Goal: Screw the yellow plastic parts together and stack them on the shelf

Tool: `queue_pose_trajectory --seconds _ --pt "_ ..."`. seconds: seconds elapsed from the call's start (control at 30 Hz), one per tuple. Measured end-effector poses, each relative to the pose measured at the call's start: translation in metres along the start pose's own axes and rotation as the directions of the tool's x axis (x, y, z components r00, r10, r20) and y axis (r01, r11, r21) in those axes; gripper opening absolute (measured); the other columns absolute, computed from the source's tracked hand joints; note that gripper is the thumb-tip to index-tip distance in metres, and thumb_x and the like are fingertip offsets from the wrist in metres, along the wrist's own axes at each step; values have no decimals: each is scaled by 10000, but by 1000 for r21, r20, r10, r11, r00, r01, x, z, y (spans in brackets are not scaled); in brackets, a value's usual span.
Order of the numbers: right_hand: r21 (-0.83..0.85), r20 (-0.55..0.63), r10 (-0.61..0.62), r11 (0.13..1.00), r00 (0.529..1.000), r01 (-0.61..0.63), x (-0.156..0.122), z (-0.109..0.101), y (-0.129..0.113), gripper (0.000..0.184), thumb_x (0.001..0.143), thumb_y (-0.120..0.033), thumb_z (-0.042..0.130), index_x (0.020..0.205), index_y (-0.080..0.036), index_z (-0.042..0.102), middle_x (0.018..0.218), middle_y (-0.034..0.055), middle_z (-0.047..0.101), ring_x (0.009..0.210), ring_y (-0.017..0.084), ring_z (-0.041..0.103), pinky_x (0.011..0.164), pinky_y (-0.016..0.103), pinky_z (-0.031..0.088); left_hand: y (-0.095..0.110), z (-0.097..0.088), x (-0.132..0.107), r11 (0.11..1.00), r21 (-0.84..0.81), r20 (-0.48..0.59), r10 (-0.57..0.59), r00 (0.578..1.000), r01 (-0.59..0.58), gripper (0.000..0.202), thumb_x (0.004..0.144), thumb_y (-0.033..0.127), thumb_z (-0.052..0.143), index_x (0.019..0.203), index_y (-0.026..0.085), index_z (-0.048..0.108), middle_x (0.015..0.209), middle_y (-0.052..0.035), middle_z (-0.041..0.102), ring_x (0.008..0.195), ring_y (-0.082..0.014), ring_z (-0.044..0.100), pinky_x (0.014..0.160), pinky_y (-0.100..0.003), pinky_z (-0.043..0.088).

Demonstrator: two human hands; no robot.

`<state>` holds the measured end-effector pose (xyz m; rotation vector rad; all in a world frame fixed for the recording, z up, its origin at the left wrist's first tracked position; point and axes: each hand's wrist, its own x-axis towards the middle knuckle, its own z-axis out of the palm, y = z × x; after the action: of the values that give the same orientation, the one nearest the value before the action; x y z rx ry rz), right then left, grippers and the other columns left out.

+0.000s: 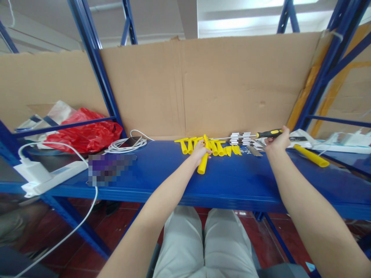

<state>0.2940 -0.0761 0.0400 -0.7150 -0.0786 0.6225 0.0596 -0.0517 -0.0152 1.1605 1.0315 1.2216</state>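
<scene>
Head view, yellow piece (202, 166) in left hand (198, 153)

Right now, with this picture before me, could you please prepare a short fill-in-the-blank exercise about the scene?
1. The left hand holds a piece coloured ____.
2. The right hand holds a screwdriver whose handle is yellow and ____.
3. The shelf is coloured ____.
4. The panel behind it is made of ____.

Missing words: yellow; black; blue; cardboard.

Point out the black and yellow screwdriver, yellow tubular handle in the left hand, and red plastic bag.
Black and yellow screwdriver (266, 134): head view, on grip.
Held yellow tubular handle (203, 163): head view, on lower part.
Red plastic bag (87, 135): head view, on front.
</scene>
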Motion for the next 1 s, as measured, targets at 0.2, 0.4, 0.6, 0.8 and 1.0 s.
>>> queue_pose_trajectory --seconds 0.2,0.4,0.6,0.8,1.0 --pt "-1 27 -13 1000 1000 13 6 -1 4 266 964 -231 476 734 -212 343 607 -79 363 412 43 287 300 148 199 -4 -1 4 1000 13 -1 15 1000 -15 928 578 30 787 1414 266 460 1458 -140 507 809 -196 699 397 -166 447" --pt "-14 11 -16 1000 1000 16 6 -1 4 256 960 -226 480 737 -212 356 616 -72 389 422 44 305 302 151 198 0 0 0 1000 8 -11 7 1000 -7 896 591 10 768 1396 267 468 1495 -137 469 833 -207 701 391 -170 434" --pt "-5 6 -7 1000 1000 7 5 -1 3 253 960 -232 487 743 -213 358 613 -73 392 422 43 306 304 151 209 1 -1 0 1000 -16 4 -4 1000 4 908 571 -48 734 1389 239 465 1497 -147 462 842 -214 700 393 -175 430" --pt "-13 13 -2 1000 1000 2 3 -1 2 255 964 -231 481 742 -215 356 612 -76 386 417 40 299 302 147 211 -1 -1 3 997 -77 13 -15 1000 16 867 571 -84 693 1350 217 462 1489 -150 457 805 -185 703 383 -164 422" --pt "-27 16 6 1000 1000 -6 2 -2 2 256 968 -227 479 744 -215 356 607 -80 379 409 39 285 301 146 210 -2 -2 8 978 -201 62 -47 997 59 800 574 -101 643 1287 219 472 1458 -135 466 782 -156 710 389 -147 423"
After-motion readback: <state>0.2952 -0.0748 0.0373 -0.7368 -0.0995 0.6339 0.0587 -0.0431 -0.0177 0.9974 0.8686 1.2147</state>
